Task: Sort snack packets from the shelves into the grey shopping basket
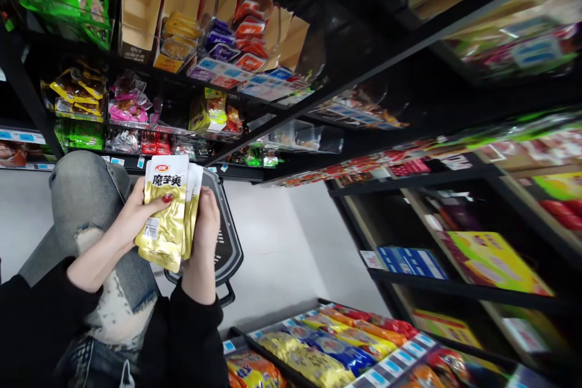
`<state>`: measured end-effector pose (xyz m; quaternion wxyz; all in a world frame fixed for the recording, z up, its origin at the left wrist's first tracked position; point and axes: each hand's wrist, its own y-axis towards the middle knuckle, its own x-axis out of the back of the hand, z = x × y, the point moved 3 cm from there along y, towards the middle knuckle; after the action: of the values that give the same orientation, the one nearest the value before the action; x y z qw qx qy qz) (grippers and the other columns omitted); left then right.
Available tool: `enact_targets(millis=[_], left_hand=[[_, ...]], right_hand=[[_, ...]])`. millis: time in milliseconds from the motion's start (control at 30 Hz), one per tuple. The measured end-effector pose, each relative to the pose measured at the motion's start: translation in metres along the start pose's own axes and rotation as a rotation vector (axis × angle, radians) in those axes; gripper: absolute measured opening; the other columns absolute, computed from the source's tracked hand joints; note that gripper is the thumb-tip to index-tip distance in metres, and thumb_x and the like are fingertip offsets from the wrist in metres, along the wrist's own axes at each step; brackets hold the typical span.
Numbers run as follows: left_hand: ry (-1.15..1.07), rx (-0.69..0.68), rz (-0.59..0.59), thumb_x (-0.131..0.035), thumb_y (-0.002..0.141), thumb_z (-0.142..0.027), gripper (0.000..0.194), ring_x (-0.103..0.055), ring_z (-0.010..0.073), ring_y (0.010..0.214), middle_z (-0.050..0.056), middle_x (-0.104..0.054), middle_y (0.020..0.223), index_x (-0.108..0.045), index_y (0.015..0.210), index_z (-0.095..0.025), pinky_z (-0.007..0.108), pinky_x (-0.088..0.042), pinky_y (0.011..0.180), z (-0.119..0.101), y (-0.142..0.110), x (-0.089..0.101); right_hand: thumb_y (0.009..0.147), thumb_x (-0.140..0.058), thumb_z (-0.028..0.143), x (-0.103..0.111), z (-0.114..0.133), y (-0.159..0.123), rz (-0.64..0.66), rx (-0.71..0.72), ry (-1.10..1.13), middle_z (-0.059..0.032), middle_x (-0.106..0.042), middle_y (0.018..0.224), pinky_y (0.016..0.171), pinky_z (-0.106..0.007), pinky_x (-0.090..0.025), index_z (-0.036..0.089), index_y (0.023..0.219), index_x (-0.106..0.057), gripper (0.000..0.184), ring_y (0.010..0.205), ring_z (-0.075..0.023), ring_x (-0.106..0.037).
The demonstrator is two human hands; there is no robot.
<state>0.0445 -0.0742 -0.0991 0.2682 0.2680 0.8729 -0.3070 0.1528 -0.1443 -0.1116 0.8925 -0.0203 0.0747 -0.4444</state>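
Note:
Several white-and-gold snack pouches point(164, 224) are held upright in a loose stack above my knee, their printed fronts facing me. My left hand point(139, 209) grips the stack from the left, its red-nailed thumb lying across the front pouch. On the other side my right hand point(207, 221) closes round the right edge of the pouches behind, its fingers curled and partly hidden. Just beyond and below the hands stands a dark shopping basket point(230, 248), mostly covered by the pouches and my right arm.
Ahead, black shelves hold cardboard display boxes point(142, 0), orange packets point(251, 30), yellow packets point(79, 91) and pink packets point(130, 103). At the lower right, a low rack carries bagged snacks point(336, 345). More shelving with a yellow box point(500, 260) stands on the right. White floor point(277, 236) lies between.

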Motion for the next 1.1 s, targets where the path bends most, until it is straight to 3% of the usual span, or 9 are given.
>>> enact_targets(millis=[100, 200, 267, 433, 600, 700, 867, 1033, 1100], left_hand=[[0.032, -0.064, -0.086, -0.079, 0.059, -0.017, 0.047, -0.065, 0.0158, 0.076, -0.001, -0.068, 0.087, -0.049, 0.096, -0.020, 0.028, -0.052, 0.070, -0.002, 0.000, 0.002], [0.050, -0.109, -0.166, -0.084, 0.048, -0.013, 0.060, -0.066, 0.0195, 0.081, 0.000, -0.070, 0.089, -0.050, 0.097, -0.020, 0.031, -0.053, 0.073, -0.002, 0.000, 0.004], [0.031, -0.055, -0.137, -0.084, 0.048, -0.017, 0.057, -0.067, 0.0231, 0.084, 0.004, -0.071, 0.090, -0.054, 0.096, -0.017, 0.034, -0.053, 0.076, -0.001, 0.000, 0.003], [-0.146, 0.137, -0.016, -0.073, 0.066, -0.029, 0.035, -0.067, 0.0269, 0.092, 0.008, -0.073, 0.094, -0.062, 0.098, -0.016, 0.040, -0.053, 0.085, -0.002, -0.002, 0.002], [-0.175, 0.222, 0.154, -0.072, 0.067, -0.017, 0.043, -0.065, 0.0246, 0.103, 0.005, -0.071, 0.107, -0.059, 0.108, -0.023, 0.040, -0.051, 0.093, -0.001, -0.006, 0.001], [-0.150, 0.191, 0.155, -0.075, 0.064, -0.015, 0.049, -0.067, 0.0241, 0.099, 0.005, -0.071, 0.108, -0.059, 0.109, -0.024, 0.038, -0.052, 0.090, 0.002, -0.007, 0.000], [-0.087, 0.152, 0.072, -0.080, 0.059, -0.018, 0.041, -0.070, 0.0263, 0.085, 0.009, -0.074, 0.095, -0.064, 0.097, -0.016, 0.040, -0.055, 0.083, 0.005, -0.006, 0.000], [-0.097, 0.114, -0.021, -0.078, 0.059, -0.019, 0.037, -0.071, 0.0270, 0.080, 0.008, -0.075, 0.091, -0.066, 0.093, -0.015, 0.042, -0.056, 0.080, 0.001, -0.004, 0.004], [-0.108, 0.132, -0.028, -0.078, 0.058, -0.019, 0.035, -0.071, 0.0275, 0.079, 0.009, -0.075, 0.088, -0.067, 0.090, -0.015, 0.042, -0.056, 0.078, 0.000, -0.003, 0.005]], right_hand=[[0.074, -0.063, 0.053, 0.000, 0.018, -0.010, 0.098, 0.035, -0.007, -0.0021, -0.063, 0.090, 0.075, -0.031, -0.052, 0.022, 0.100, -0.057, 0.041, 0.080, -0.0170, -0.062], [0.057, -0.082, 0.031, -0.008, 0.026, -0.020, 0.202, 0.044, -0.195, -0.0054, -0.062, 0.109, 0.085, -0.034, -0.050, 0.024, 0.114, -0.052, 0.065, 0.096, -0.0211, -0.061], [0.057, -0.082, 0.025, -0.014, 0.025, -0.023, 0.223, 0.049, -0.228, -0.0073, -0.060, 0.118, 0.091, -0.038, -0.048, 0.025, 0.120, -0.050, 0.070, 0.104, -0.0229, -0.059], [0.070, -0.073, 0.028, -0.017, 0.022, -0.021, 0.216, 0.057, -0.126, -0.0070, -0.058, 0.124, 0.094, -0.039, -0.048, 0.025, 0.121, -0.051, 0.055, 0.110, -0.0235, -0.057], [0.076, -0.068, 0.028, -0.007, 0.026, -0.018, 0.204, 0.106, -0.119, -0.0054, -0.062, 0.116, 0.091, -0.037, -0.049, 0.024, 0.115, -0.054, 0.042, 0.105, -0.0220, -0.059], [0.075, -0.069, 0.027, -0.003, 0.028, -0.019, 0.193, 0.132, -0.122, -0.0045, -0.063, 0.114, 0.090, -0.034, -0.049, 0.024, 0.113, -0.055, 0.040, 0.104, -0.0207, -0.059], [0.074, -0.070, 0.028, 0.002, 0.029, -0.017, 0.138, 0.101, -0.103, -0.0020, -0.065, 0.100, 0.077, -0.030, -0.052, 0.025, 0.104, -0.053, 0.035, 0.088, -0.0173, -0.062], [0.069, -0.072, 0.028, 0.030, 0.031, -0.006, -0.192, 0.109, 0.000, 0.0002, -0.064, 0.091, 0.064, -0.026, -0.052, 0.024, 0.095, -0.051, 0.033, 0.073, -0.0134, -0.062], [0.069, -0.071, 0.026, 0.042, 0.031, -0.002, -0.221, 0.079, 0.059, 0.0001, -0.065, 0.093, 0.064, -0.026, -0.052, 0.024, 0.096, -0.054, 0.032, 0.072, -0.0129, -0.061]])
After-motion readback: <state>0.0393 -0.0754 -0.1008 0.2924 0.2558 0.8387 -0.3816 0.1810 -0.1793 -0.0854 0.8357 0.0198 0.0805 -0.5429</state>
